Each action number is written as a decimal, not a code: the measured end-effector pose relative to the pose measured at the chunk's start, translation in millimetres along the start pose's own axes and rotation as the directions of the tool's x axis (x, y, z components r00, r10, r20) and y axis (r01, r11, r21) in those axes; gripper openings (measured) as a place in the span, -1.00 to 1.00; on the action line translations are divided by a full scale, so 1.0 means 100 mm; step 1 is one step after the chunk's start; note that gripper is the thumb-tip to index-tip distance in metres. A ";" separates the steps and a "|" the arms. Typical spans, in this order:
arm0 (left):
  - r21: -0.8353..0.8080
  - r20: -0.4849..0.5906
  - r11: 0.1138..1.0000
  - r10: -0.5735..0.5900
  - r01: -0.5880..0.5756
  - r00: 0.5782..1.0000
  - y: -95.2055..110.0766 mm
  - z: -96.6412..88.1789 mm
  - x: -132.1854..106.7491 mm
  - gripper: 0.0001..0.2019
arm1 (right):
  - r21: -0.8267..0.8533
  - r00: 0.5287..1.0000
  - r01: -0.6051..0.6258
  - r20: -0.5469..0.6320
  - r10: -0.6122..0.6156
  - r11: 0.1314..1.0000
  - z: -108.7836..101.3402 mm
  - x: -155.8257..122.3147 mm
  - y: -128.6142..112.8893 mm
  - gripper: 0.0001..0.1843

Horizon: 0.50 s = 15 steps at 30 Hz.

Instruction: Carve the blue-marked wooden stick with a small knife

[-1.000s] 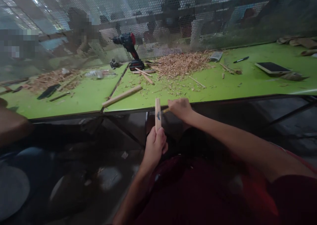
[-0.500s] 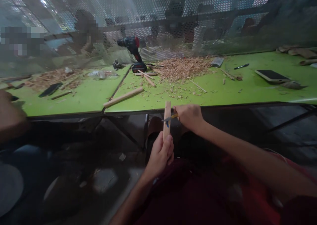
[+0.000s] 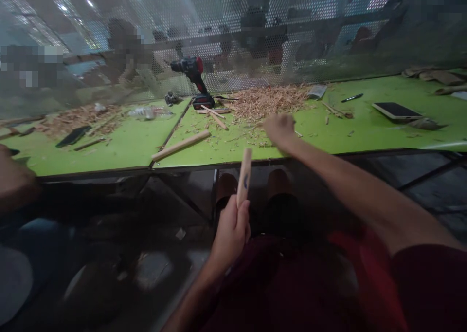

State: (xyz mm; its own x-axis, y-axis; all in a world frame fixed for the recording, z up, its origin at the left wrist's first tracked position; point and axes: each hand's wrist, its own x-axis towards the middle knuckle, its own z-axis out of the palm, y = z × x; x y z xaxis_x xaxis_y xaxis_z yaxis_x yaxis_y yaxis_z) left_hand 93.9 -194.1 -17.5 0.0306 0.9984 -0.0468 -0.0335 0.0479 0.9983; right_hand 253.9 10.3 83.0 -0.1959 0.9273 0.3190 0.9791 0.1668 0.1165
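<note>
L hand (image 3: 231,232) is wrapped tight round the lower end of a wood stick (image 3: 244,174), held near upright just below the front edge of the green table (image 3: 120,147). R hand (image 3: 279,126) hangs over that table's front edge, curled but too blurred to tell if it grips anything. Shavings (image 3: 270,101) & a drill (image 3: 195,79) sit farther back on the table.

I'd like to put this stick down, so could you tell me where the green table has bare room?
Mostly bare green lies between the loose stick and the flat black thing, and between your right hand and the phone. It is crowded around the shavings pile and the drill.
</note>
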 end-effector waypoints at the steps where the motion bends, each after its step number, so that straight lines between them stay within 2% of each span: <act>1: -0.013 0.016 1.000 -0.014 0.014 1.000 0.00 -0.02 -0.03 -0.62 | -0.014 0.999 -0.040 -0.012 0.040 0.999 -0.06 0.06 0.10 -0.42; 3: -0.038 -0.020 0.999 -0.019 0.019 1.000 0.00 -0.06 -0.05 -0.61 | -0.027 0.991 -0.115 -0.070 0.112 0.993 -0.18 0.09 0.25 -0.34; 6: -0.028 -0.020 1.000 -0.004 0.004 1.000 -0.05 -0.09 0.01 -0.63 | -0.019 0.993 -0.065 -0.103 0.063 0.998 -0.26 -0.16 0.22 -0.56; 8: 0.009 0.008 1.000 0.004 -0.004 1.000 -0.07 -0.08 0.05 -0.65 | -0.013 0.999 -0.011 -0.038 0.010 1.000 -0.22 -0.43 0.06 -0.66; 10: 0.059 0.015 0.998 0.012 -0.013 1.000 -0.08 -0.05 0.06 -0.67 | -0.005 0.990 0.095 0.100 -0.094 0.995 -0.14 -0.67 -0.14 -0.67; 11: 0.084 0.014 0.996 0.017 -0.018 1.000 -0.08 -0.03 0.06 -0.67 | 0.005 0.985 0.123 0.119 -0.123 0.992 -0.10 -0.76 -0.22 -0.65; 13: 0.130 0.005 0.991 0.021 -0.021 1.000 -0.07 0.00 0.06 -0.68 | 0.017 0.978 0.156 0.138 -0.157 0.988 -0.03 -0.84 -0.33 -0.60; 15: 0.170 -0.014 0.985 0.021 -0.018 1.000 -0.06 0.02 0.07 -0.68 | 0.056 0.964 0.206 0.161 -0.213 0.977 0.01 -0.80 -0.35 -0.58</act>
State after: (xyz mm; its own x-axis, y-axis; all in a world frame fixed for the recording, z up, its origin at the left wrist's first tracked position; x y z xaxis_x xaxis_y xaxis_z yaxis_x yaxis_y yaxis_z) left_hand 96.4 -187.7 -23.8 0.0156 0.9995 -0.0265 0.1360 0.0241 0.9904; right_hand 235.6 -69.5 52.6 -0.3881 0.9123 0.1310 0.9192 0.3728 0.1271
